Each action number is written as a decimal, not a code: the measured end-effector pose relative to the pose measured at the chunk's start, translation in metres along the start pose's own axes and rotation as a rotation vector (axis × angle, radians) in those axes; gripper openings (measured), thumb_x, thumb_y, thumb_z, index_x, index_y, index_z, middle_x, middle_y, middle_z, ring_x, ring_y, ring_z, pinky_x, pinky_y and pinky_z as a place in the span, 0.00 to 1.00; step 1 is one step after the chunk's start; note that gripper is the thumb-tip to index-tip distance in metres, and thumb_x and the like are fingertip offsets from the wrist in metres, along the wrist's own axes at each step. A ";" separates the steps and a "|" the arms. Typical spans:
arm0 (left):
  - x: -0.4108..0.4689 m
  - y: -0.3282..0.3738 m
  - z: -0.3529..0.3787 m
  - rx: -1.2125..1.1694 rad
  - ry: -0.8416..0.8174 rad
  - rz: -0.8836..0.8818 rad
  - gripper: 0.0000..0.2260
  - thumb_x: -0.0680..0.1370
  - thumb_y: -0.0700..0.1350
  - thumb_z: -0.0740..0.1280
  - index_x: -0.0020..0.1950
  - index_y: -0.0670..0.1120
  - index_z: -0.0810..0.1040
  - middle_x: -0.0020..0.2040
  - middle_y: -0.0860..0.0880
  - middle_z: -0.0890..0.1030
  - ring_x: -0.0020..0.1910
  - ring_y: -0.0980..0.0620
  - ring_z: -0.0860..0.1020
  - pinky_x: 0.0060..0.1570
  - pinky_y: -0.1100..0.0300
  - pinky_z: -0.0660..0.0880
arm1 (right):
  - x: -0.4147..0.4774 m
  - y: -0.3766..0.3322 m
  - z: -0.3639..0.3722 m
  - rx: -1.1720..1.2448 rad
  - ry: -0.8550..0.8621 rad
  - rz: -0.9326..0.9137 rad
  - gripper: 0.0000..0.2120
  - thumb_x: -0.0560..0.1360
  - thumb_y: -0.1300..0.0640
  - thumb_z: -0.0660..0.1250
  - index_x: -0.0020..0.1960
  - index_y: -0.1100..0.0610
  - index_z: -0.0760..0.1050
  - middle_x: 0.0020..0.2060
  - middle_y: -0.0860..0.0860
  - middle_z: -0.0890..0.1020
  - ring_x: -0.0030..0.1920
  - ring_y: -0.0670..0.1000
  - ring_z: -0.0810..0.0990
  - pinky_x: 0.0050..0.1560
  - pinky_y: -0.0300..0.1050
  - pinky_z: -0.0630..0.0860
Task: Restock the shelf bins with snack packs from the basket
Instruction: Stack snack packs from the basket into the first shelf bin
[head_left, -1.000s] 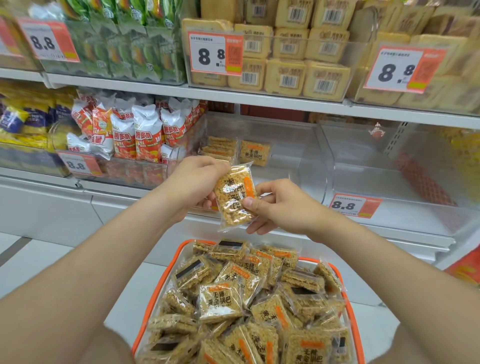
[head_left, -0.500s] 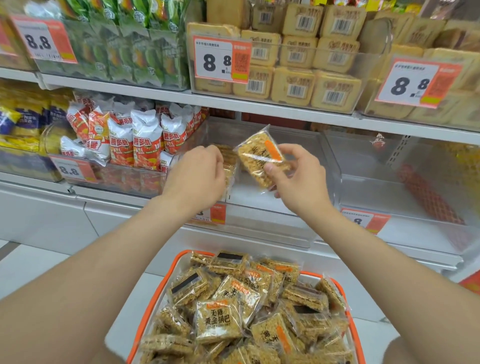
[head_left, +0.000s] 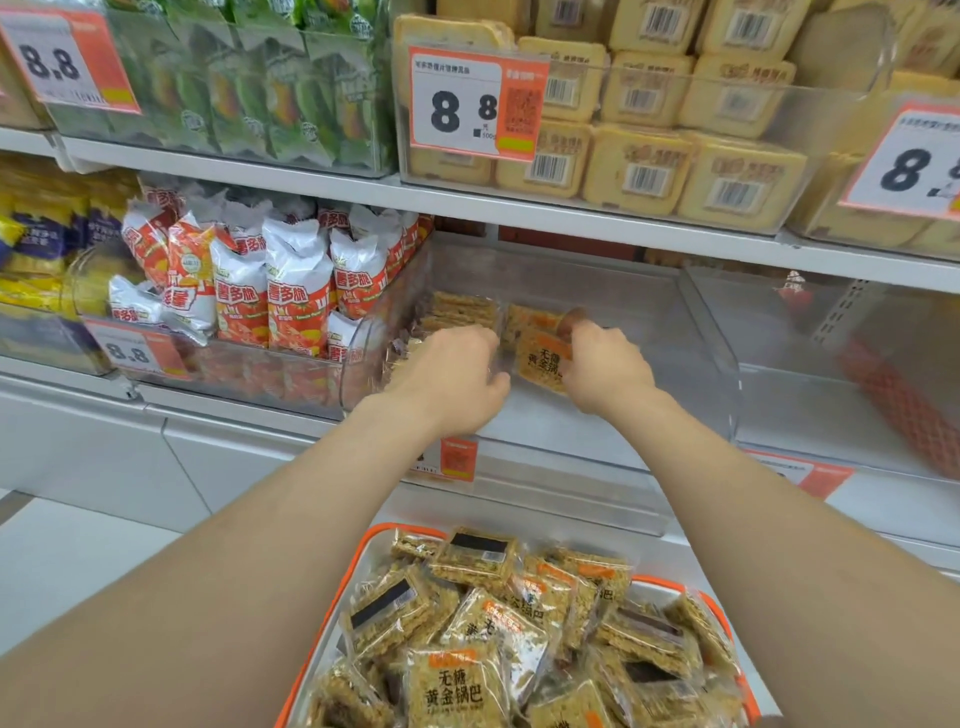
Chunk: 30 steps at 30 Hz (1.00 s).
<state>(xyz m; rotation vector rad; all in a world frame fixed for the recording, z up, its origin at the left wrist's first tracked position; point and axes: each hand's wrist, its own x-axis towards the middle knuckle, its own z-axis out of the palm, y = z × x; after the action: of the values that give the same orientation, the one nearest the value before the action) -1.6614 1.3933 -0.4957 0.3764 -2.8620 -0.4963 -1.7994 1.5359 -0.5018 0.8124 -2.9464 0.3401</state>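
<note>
Clear plastic bin (head_left: 675, 332) on the middle shelf (head_left: 519, 210) — both hands inside. Right hand (head_left: 605, 369) pinches a snack pack (head_left: 540, 361) just in front of stacked packs (head_left: 462, 310) at the back. Left hand (head_left: 452, 382) blurred, curled downward — grip cannot be told. Orange basket (head_left: 402, 531) below, heaped with packs.

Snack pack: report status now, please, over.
Right hand holds snack pack inside clear bin. Left hand beside it, blurred, grip unclear. Stacked packs behind; nothing blocks.
</note>
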 end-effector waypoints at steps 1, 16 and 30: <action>0.002 0.000 0.001 0.039 -0.015 0.029 0.14 0.81 0.50 0.66 0.61 0.43 0.78 0.58 0.45 0.81 0.61 0.40 0.78 0.63 0.44 0.74 | 0.005 -0.002 0.002 0.005 -0.011 0.009 0.18 0.80 0.60 0.66 0.69 0.55 0.70 0.48 0.57 0.75 0.44 0.63 0.78 0.42 0.54 0.78; 0.007 -0.011 0.008 0.080 -0.086 -0.064 0.31 0.73 0.60 0.57 0.71 0.46 0.76 0.67 0.45 0.79 0.69 0.41 0.74 0.72 0.41 0.69 | 0.035 0.009 0.022 0.277 -0.030 0.047 0.20 0.76 0.65 0.66 0.67 0.59 0.80 0.68 0.59 0.73 0.70 0.58 0.71 0.70 0.44 0.70; -0.016 0.021 -0.010 0.052 0.140 0.018 0.10 0.81 0.49 0.64 0.58 0.50 0.83 0.56 0.48 0.79 0.57 0.42 0.76 0.57 0.47 0.74 | -0.016 0.009 -0.008 0.081 0.131 -0.052 0.12 0.77 0.62 0.62 0.58 0.59 0.79 0.56 0.61 0.76 0.53 0.66 0.77 0.52 0.57 0.80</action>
<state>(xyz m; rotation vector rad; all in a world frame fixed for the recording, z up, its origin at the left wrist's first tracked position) -1.6488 1.4138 -0.4820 0.3782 -2.7442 -0.3768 -1.7905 1.5536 -0.4978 0.8400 -2.8009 0.4926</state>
